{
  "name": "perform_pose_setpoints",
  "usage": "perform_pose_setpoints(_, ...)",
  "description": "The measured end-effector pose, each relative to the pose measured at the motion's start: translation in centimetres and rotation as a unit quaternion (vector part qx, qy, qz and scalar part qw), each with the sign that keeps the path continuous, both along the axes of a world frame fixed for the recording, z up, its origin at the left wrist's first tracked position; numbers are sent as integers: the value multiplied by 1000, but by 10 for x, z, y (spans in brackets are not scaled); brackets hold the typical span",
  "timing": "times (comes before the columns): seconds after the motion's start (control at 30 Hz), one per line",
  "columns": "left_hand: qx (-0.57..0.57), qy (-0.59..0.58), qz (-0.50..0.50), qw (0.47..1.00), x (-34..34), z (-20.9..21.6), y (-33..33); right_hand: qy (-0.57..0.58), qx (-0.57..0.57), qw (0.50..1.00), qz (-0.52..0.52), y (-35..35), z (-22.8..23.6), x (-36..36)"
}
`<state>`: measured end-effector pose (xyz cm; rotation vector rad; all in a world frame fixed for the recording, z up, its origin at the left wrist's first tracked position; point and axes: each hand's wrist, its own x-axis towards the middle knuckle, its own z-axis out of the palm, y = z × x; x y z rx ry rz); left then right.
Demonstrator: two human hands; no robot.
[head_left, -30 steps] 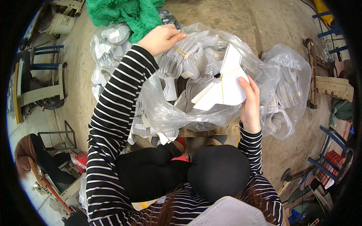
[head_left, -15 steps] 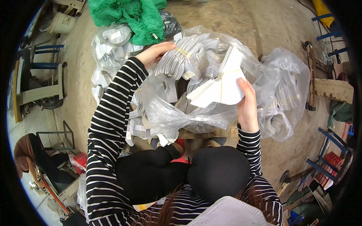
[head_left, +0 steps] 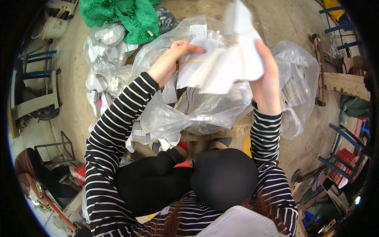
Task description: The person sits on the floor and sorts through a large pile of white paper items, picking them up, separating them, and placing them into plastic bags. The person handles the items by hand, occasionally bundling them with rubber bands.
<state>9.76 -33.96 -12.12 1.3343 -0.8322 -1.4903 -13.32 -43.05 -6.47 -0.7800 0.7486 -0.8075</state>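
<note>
My right hand (head_left: 268,81) is closed on the edge of a bundle of white cut pieces (head_left: 248,55), tied with a thin band and raised over a clear plastic bag (head_left: 167,118). A second bundle of white cut pieces (head_left: 186,75), with a yellow rubber band round it, is gripped at its left side by my left hand (head_left: 167,63). The two bundles overlap in view and are partly blurred; whether they touch I cannot tell. More stacked grey-white pieces (head_left: 193,98) lie inside the open bag beneath them.
Another clear bag of banded stacks (head_left: 296,89) lies to the right. At the far left are a green mesh sack (head_left: 118,17) and a bag of pieces (head_left: 104,47). Blue-legged stools (head_left: 345,146) and a red crate (head_left: 342,166) stand at right. Another person (head_left: 39,173) bends at the left.
My right hand has lifted its bundle up and away from me. My left hand has moved slightly right, and its bundle now shows a broad white face instead of stacked edges.
</note>
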Motion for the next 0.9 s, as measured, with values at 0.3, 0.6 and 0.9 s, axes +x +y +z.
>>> perform_pose_setpoints(0.3, 108, 118, 11, 987, 7, 24, 2, 118, -128, 970, 170, -8, -14, 44)
perform_pose_setpoints(0.6, 125, 273, 83, 950, 36, -11, 19, 285, -392, 872, 69, 30, -51, -4)
perform_pose_setpoints(0.9, 86, 330, 41, 939, 46, -28, 18, 290, -504, 814, -18, 38, -68, 0)
